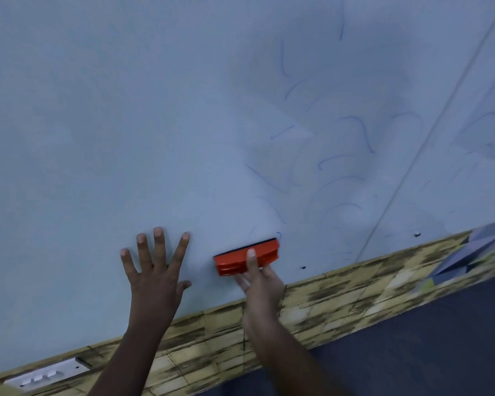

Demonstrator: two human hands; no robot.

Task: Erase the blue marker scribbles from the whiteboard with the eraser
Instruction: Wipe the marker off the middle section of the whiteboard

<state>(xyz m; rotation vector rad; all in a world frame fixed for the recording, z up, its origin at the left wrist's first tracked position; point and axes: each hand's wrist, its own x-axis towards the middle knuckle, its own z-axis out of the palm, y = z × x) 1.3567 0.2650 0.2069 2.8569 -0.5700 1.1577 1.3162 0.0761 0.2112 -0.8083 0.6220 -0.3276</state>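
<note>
Whiteboard (126,110): pale wall-mounted panel; left half looks wiped, faint blue haze on the right.
Blue marker scribbles (360,132): thin curls and strokes remain right of centre, above and beside the eraser.
Eraser (246,257): red plastic block with dark felt strip, low on the board, felt edge against the surface.
Right hand (259,281): grip clasped around the eraser's long sides — one finger over the top.
Left hand (155,267): fingers spread, released, flat against the board, holding nothing.
Handling: eraser is probably light and rigid, the shell perhaps slick; best held by the grooved sides, pressing the felt evenly.
Progress: likely partway — strokes remain up and to the right.
Wall trim (340,295): yellowish brick-pattern strip below the board.
</note>
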